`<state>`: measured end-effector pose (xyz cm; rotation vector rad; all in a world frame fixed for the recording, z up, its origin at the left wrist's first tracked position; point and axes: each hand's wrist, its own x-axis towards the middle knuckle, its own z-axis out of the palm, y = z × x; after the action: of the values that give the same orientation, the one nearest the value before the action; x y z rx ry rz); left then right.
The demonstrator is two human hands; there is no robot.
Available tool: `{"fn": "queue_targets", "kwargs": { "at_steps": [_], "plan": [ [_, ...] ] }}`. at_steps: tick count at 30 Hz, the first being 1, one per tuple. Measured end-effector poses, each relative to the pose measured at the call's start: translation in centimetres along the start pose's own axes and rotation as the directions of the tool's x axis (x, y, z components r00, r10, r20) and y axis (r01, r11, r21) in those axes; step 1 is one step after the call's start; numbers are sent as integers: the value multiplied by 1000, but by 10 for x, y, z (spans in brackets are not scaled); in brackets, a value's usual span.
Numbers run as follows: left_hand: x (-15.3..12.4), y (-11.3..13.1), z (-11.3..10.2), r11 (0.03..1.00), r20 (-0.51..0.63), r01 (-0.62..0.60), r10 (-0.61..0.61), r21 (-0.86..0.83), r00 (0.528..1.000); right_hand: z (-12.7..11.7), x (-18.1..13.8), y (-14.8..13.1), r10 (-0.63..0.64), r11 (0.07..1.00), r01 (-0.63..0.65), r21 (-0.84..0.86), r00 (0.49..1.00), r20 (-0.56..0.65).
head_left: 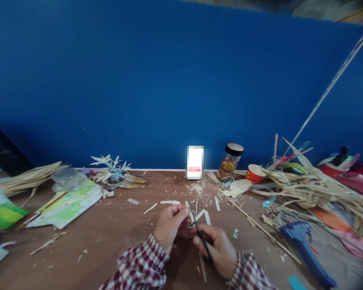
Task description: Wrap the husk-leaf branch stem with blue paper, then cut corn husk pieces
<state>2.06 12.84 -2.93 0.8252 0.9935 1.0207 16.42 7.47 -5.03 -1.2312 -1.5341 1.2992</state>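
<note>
My left hand (168,226) pinches a short, pale, flat strip (190,213) that looks like dried plant husk or straw. Scissors (204,244) with dark handles are gripped in my right hand (220,250), their blades right beside the strip; I cannot tell whether they are cutting into it. Just beyond the hands lie several cut pale pieces (207,217), and a narrow longer strip (202,266) shows below the right hand.
A heap of dry husk strips (317,183) spreads on the right, near a blue glue gun (302,241). Behind stand a lidded jar (228,165) and a red paper cup (254,175). Left are a husk flower (111,171) and paint-marked paper (69,205). Fine scraps (197,188) litter the table.
</note>
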Motion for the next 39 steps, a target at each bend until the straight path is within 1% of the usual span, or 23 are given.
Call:
{"fn": "queue_targets", "kwargs": {
  "at_steps": [4,8,11,14,17,19,20,21,22,23,24,26,29,32,35,37,39],
  "plan": [
    [-2,2,1,999,-8,13,-14,-44,1000,-2,1,-1,0,997,0,75,1000,-8],
    [-4,5,2,995,-37,42,-45,-95,998,-4,4,0,6,994,-3,111,1000,-30],
    [-4,3,2,995,-38,49,-53,-87,998,-5,5,1,5,993,0,116,999,-45],
    [-1,3,1,1000,-52,4,-5,-18,999,-4,4,1,-13,994,21,110,997,-77],
    [7,18,-13,994,-78,-72,79,85,994,-1,0,0,-43,994,62,88,979,-198],
    [12,37,-33,976,-91,-136,152,168,984,1,-2,1,-70,995,88,51,954,-292],
    [14,48,-46,953,-99,-181,210,244,973,1,-3,1,-82,995,96,27,943,-323],
    [16,58,-59,846,-88,-257,334,468,939,1,-4,2,-95,995,102,3,935,-341],
    [17,67,-72,703,-75,-268,415,659,907,0,-3,3,-104,994,105,-16,930,-352],
    [19,73,-84,568,-45,-231,430,790,902,0,-3,4,-110,994,108,-25,926,-361],
    [21,77,-95,533,-39,-202,406,822,913,-1,-2,4,-109,994,109,-22,922,-372],
    [25,77,-112,489,-33,-154,353,859,935,-4,1,4,-101,993,114,9,909,-404],
    [32,69,-126,443,-30,-99,275,891,961,-8,4,1,-67,993,104,55,885,-461],
    [34,68,-130,382,-35,-64,246,922,969,-10,6,-1,-58,991,112,72,848,-526],
    [32,74,-123,309,-33,-63,297,949,954,-12,7,0,-49,980,154,129,808,-587],
    [29,73,-109,269,-8,-90,342,959,940,-15,9,1,-20,966,174,190,784,-620],
    [24,65,-88,251,48,-148,364,957,930,-17,11,1,9,949,198,244,760,-650]
  ]
}}
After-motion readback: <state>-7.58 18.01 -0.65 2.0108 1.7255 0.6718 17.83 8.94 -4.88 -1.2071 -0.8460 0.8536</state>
